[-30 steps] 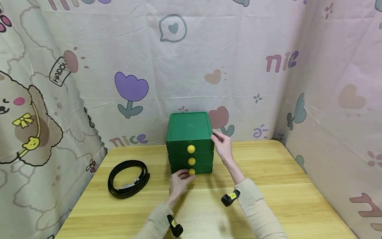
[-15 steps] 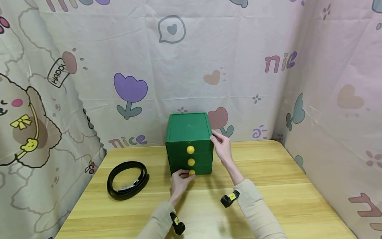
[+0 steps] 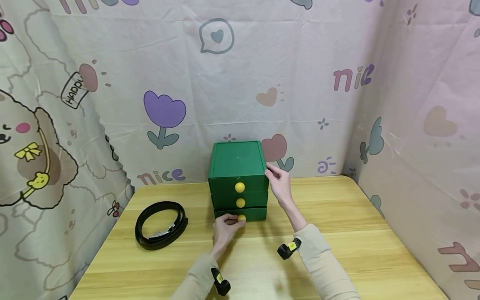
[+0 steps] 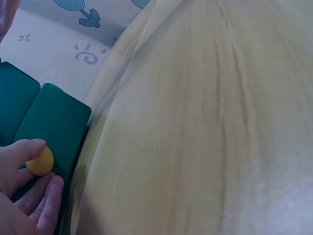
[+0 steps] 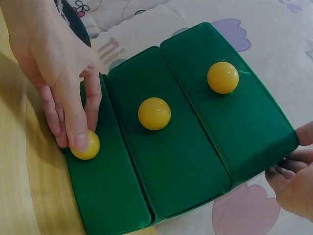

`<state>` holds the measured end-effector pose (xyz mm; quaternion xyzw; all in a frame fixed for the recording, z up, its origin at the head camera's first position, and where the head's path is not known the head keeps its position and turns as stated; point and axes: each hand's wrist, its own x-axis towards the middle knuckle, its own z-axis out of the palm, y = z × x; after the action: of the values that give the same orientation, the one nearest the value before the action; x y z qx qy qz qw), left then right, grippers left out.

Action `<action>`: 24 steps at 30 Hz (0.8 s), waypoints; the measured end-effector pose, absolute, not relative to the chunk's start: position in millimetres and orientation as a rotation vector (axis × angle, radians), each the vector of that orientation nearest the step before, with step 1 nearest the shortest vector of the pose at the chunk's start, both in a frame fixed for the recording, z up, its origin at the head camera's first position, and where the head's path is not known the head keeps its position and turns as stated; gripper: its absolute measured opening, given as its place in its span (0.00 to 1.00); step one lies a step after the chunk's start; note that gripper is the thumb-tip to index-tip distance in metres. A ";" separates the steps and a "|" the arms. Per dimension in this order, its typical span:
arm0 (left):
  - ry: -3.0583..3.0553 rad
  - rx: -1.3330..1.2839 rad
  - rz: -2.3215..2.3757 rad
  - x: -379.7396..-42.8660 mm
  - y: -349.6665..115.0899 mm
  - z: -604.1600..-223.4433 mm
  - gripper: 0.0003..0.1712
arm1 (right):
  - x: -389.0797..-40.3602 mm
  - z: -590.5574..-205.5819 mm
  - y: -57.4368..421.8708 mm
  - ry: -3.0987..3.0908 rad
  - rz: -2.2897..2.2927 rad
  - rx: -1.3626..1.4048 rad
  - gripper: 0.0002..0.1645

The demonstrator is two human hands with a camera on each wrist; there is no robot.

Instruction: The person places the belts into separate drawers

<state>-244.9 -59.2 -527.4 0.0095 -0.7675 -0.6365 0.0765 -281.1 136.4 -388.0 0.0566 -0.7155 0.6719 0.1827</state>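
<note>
A small green drawer cabinet (image 3: 238,160) with three drawers stands at the back of the table, each drawer bearing a round yellow knob. My left hand (image 3: 225,231) pinches the lowest knob (image 5: 88,147) between thumb and fingers. That bottom drawer (image 3: 256,214) juts slightly ahead of the two above it. At the cabinet's upper right front corner, my right hand (image 3: 280,183) grips the edge, thumb and curled fingers on either side of it in the right wrist view. The middle knob (image 5: 154,113) and top knob (image 5: 223,77) are untouched.
A coiled black belt (image 3: 141,231) with a metal buckle lies on the wooden table (image 3: 337,241), left of the cabinet. Patterned cloth (image 3: 232,83) hangs close behind the cabinet and along both sides of the table.
The bottom drawer has slid a little forward, toward me, with my left hand on its knob. A dark gap now shows above it. My right hand keeps its place on the corner.
</note>
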 end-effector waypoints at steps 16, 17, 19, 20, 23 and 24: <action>-2.378 0.075 -1.910 -231.1 -64.0 -525.7 0.16 | -283.7 -386.4 138.4 -2.038 1.897 0.159 0.23; -2.372 0.074 -1.918 -229.6 -63.8 -525.3 0.15 | -283.9 -386.4 138.6 -2.038 1.900 0.161 0.23; -2.361 0.068 -1.939 -226.2 -63.5 -525.2 0.15 | -284.1 -386.7 138.9 -2.039 1.903 0.161 0.23; -2.357 0.074 -1.951 -224.7 -63.3 -525.1 0.15 | -283.9 -386.6 139.0 -2.038 1.906 0.158 0.23; -2.350 0.074 -1.972 -219.8 -63.2 -525.9 0.15 | -283.0 -386.8 138.9 -2.040 1.912 0.158 0.23; -2.350 0.072 -1.974 -217.9 -63.3 -526.2 0.15 | -282.6 -386.8 138.8 -2.040 1.913 0.157 0.23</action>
<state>-217.9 -63.3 -526.2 0.0234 -0.7650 -0.6426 0.0359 -282.6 138.8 -386.8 0.0552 -0.7179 0.6730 0.1694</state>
